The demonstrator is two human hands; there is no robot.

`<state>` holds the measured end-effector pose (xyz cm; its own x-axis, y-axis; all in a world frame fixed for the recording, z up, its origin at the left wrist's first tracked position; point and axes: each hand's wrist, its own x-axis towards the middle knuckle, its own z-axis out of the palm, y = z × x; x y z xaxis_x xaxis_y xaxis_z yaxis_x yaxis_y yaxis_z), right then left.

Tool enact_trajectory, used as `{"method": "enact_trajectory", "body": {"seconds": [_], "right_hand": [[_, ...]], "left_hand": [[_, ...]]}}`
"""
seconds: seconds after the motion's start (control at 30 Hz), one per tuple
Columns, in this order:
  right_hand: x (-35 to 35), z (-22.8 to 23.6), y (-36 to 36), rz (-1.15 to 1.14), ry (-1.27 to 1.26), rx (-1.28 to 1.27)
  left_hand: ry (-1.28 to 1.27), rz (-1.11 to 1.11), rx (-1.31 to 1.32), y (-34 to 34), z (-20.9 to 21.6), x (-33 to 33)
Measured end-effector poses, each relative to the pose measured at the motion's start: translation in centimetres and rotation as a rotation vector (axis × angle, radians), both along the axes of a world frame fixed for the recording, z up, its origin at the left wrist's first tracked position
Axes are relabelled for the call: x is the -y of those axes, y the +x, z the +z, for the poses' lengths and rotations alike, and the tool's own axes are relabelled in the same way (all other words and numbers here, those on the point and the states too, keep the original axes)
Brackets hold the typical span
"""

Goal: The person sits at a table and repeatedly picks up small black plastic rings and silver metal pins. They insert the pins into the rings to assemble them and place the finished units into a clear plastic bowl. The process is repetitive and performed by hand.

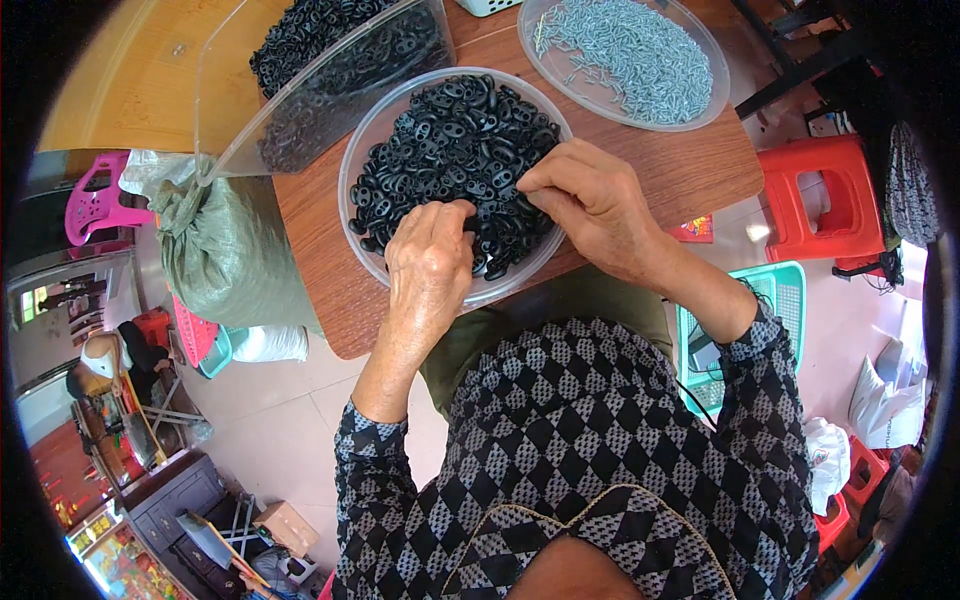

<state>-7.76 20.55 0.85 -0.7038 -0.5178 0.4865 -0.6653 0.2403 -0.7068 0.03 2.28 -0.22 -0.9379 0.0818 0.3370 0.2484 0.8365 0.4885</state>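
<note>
A round clear plastic tub point(351, 170) full of small black plastic pieces point(440, 135) sits at the table's near edge; many pieces are oval with two holes. My left hand point(432, 252) reaches over the tub's near rim, its fingers curled down among the pieces. What those fingers grip, if anything, is hidden. Over the right side of the tub, my right hand point(592, 198) has thumb and forefinger pinched together. Anything in that pinch is too small to name.
A clear bin point(218, 130) of similar black pieces stands behind left on the brown table point(335, 315). At the back right is a shallow round tray point(712, 100) of small silvery screw-like parts. A tied green sack point(235, 245), red stool point(800, 240) and green basket point(790, 300) flank the table.
</note>
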Motion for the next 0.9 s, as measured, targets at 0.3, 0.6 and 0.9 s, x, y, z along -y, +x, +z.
{"method": "enact_trajectory", "body": {"seconds": [0.3,0.6,0.9], "right_hand": [[-0.1,0.1,-0.1,-0.007,-0.02,0.009],[-0.6,0.5,-0.8,-0.05,-0.005,0.038],[-4.5,2.3,-5.2,-0.252,0.123,-0.101]], "left_hand": [[0.635,0.165,0.227,0.5,0.8,0.3],[1.249,0.195,0.332,0.5,1.5,0.2],[1.372,0.091,0.331,0.8,1.4,-0.2]]}}
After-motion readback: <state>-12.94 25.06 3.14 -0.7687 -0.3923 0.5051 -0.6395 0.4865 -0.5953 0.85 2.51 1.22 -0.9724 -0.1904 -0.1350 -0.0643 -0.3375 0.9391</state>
